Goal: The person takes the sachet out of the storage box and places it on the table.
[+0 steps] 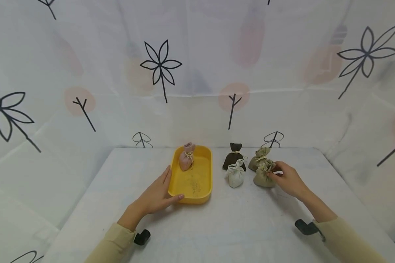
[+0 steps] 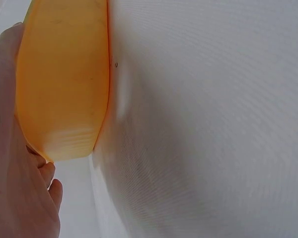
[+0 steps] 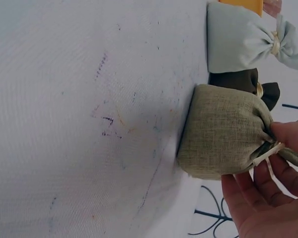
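My left hand [image 1: 154, 197] lies against the near left corner of a yellow tray [image 1: 206, 199], fingers stretched along its side and thumb at the front rim. In the left wrist view, the tray's outer wall [image 2: 64, 74] fills the space beside the palm. A pink drawstring pouch [image 1: 185, 160] stands in the tray's far left part. My right hand [image 1: 289, 179] pinches the gathered neck of an olive-green drawstring pouch [image 3: 221, 131], which appears to stand on the table. Behind it is another olive-green pouch [image 1: 256, 160], partly hidden.
Between tray and right hand stand a white pouch [image 1: 236, 175] and a dark brown pouch [image 1: 232, 159], close together. Small dark specks lie on the tray floor. A patterned cloth [image 1: 197, 120] hangs behind the white-covered table [image 1: 237, 226].
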`<state>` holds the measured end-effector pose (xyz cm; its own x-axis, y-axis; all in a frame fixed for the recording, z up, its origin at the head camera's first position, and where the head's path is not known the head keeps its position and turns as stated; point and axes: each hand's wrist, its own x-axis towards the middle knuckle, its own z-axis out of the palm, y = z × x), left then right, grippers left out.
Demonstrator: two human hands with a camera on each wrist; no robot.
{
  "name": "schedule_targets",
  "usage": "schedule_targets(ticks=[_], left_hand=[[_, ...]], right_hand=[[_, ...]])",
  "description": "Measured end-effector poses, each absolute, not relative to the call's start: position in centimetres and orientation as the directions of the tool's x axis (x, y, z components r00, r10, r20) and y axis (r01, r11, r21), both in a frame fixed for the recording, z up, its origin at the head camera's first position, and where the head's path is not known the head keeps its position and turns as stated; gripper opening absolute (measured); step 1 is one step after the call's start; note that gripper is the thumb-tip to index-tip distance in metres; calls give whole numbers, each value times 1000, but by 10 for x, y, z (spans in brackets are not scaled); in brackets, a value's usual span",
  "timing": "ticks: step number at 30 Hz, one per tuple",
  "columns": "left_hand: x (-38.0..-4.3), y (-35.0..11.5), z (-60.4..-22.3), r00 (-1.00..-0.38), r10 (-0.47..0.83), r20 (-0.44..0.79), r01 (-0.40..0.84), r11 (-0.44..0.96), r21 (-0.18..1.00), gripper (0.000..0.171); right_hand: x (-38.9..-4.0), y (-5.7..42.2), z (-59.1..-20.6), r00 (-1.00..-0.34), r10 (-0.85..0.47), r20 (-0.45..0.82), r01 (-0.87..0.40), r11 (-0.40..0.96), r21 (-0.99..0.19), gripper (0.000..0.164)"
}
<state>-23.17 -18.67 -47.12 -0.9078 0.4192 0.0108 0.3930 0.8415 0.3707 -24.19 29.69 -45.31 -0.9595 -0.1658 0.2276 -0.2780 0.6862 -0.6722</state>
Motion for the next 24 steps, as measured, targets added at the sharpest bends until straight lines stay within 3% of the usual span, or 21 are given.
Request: schedule_targets(ticks=[17,24], left_hand=[[-232,-188,-469,-907,421,0,393,847,358,118],[-232,-187,-470,-907,421,9,395,845,361,117]], right_hand=[[-229,304,-442,-945,-147,292,-302,735,-608,43],[-220,306,-436,-938,-132,321,-309,741,-596,41]])
